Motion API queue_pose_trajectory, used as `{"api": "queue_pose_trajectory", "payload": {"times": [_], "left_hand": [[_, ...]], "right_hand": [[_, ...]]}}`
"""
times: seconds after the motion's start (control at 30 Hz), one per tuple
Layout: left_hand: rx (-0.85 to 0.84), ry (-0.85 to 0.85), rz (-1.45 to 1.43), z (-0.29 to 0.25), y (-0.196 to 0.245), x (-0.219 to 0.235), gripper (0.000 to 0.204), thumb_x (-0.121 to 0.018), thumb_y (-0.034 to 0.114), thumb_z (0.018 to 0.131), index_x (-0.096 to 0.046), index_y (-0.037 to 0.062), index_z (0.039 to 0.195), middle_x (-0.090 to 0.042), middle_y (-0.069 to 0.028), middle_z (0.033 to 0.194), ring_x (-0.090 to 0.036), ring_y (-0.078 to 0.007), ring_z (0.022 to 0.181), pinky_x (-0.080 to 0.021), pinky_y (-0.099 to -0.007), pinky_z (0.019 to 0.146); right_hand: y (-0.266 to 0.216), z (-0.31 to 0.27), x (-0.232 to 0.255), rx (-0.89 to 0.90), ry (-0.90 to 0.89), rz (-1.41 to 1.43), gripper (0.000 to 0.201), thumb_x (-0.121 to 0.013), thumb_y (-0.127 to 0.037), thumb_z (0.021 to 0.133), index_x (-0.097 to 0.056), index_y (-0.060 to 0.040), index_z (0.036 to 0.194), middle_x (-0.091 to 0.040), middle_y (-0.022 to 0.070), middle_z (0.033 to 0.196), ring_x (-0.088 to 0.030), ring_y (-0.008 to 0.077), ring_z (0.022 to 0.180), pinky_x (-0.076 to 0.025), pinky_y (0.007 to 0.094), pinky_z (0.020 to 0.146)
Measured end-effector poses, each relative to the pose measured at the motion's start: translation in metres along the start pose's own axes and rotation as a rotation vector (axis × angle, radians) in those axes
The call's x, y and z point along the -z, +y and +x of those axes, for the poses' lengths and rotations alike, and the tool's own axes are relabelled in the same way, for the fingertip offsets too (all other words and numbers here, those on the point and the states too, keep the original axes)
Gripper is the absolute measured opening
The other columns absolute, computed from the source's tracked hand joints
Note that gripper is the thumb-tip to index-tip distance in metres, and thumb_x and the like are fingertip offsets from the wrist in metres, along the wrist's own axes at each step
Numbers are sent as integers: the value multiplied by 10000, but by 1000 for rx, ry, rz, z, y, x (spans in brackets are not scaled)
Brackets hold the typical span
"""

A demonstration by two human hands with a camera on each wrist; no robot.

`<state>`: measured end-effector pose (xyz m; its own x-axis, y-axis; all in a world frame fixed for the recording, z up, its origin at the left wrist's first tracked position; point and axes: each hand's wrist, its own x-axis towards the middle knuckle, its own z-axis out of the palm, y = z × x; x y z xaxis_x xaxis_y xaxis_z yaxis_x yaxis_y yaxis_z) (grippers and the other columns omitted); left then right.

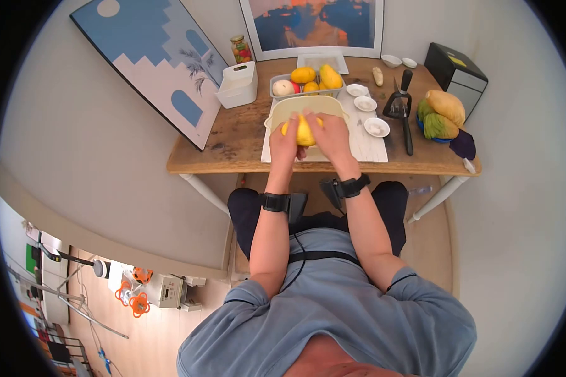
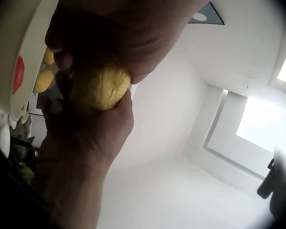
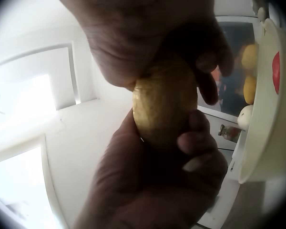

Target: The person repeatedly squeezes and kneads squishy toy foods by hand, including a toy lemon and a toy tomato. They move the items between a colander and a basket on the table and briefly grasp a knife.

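Note:
Both hands hold a yellow fruit-like piece (image 1: pixel 306 132) between them, over a cream tub (image 1: pixel 308 102) on the table. Its surface looks wrinkled and slightly shiny in the left wrist view, where part of the yellow piece (image 2: pixel 107 86) shows between the palms. My left hand (image 1: pixel 283 143) grips it from the left, thumb on top. From the other side my right hand (image 1: pixel 331 137) grips it, its thumb close to the left one. In the right wrist view, fingers wrap around the piece (image 3: pixel 164 105) from above and below. Its exact kind cannot be told.
Behind the tub is a grey tray (image 1: pixel 272 85) with several yellow fruits and a white round one. A white bin (image 1: pixel 238 88) stands left. Small white bowls (image 1: pixel 377 127), a black-handled tool (image 1: pixel 408 135) and a heaped blue bowl (image 1: pixel 440 140) lie right, near a black box (image 1: pixel 459 72).

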<state>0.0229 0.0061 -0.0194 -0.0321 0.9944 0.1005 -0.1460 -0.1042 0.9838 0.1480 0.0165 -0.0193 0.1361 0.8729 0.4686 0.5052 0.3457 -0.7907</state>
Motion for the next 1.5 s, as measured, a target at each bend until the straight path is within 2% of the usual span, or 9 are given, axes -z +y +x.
{"api": "queue_pose_trajectory", "payload": {"times": [0.17, 0.33, 0.63, 0.7, 0.83, 0.97, 1.03, 1.07, 1.5], "left_hand": [[275, -226, -464, 7, -12, 29, 407, -420, 453, 943, -556, 70, 918, -520, -31, 543, -389, -115, 300, -278, -227, 272], [231, -370, -471, 7, -13, 37, 356, -395, 382, 955, -558, 70, 903, -505, -50, 518, -387, -126, 291, -269, -241, 263], [-81, -157, 102, -13, 5, -6, 492, -405, 444, 988, -574, -18, 1006, -623, -108, 725, -621, -167, 577, -475, -262, 466], [-416, -175, 303, -20, 8, -12, 421, -483, 364, 979, -556, -32, 1100, -647, -125, 871, -647, -180, 754, -517, -278, 607], [-285, -256, 317, -24, 11, -18, 373, -500, 286, 983, -543, -26, 1184, -612, -127, 1062, -551, -171, 1018, -417, -281, 900], [-585, -162, 161, -4, -12, -14, 425, -482, 361, 977, -548, -33, 1119, -662, -132, 913, -659, -230, 789, -523, -301, 689], [51, -245, -263, -13, 5, -3, 438, -370, 423, 988, -555, 28, 1035, -627, -95, 778, -610, -170, 565, -464, -255, 425], [107, -177, -365, -15, 7, -5, 450, -318, 461, 978, -532, 67, 948, -589, -83, 670, -514, -164, 379, -332, -247, 269], [202, -141, -422, -20, 13, -5, 491, -340, 518, 970, -541, 92, 831, -466, -3, 486, -348, -105, 285, -227, -233, 273]], "right_hand": [[-34, -19, -10, 594, 82, -15, 399, -697, -343, 739, -644, -47, 1002, -678, 136, 875, -657, 312, 748, -519, 386, 648], [-40, -20, -8, 629, -36, 102, 400, -750, -230, 700, -629, -24, 1021, -666, 130, 922, -663, 291, 799, -517, 344, 677], [-18, -11, -1, 83, 410, 104, 290, -576, -295, 865, -697, -66, 735, -586, 168, 550, -609, 345, 581, -473, 383, 569], [-15, -9, 4, 29, 420, 147, 322, -538, -276, 897, -704, -20, 792, -612, 161, 584, -618, 312, 591, -473, 356, 586], [-23, -11, 4, 56, 422, 450, 321, -525, -234, 916, -695, 31, 858, -650, 135, 656, -630, 266, 633, -472, 342, 614], [-27, -10, 5, 245, 246, 451, 226, -587, -152, 882, -658, 50, 953, -669, 123, 880, -627, 215, 803, -482, 314, 735], [-30, -10, 4, 375, 183, 393, 219, -623, -130, 858, -647, 46, 987, -664, 128, 948, -623, 210, 855, -482, 304, 772], [-31, -11, 3, 410, 120, 393, 242, -651, -123, 836, -636, 41, 1014, -652, 128, 991, -615, 207, 890, -477, 299, 804], [-24, -12, 6, 93, -220, 991, 437, -503, -243, 923, -485, 49, 1248, -634, 154, 1071, -599, 177, 959, -486, 289, 853]]}}
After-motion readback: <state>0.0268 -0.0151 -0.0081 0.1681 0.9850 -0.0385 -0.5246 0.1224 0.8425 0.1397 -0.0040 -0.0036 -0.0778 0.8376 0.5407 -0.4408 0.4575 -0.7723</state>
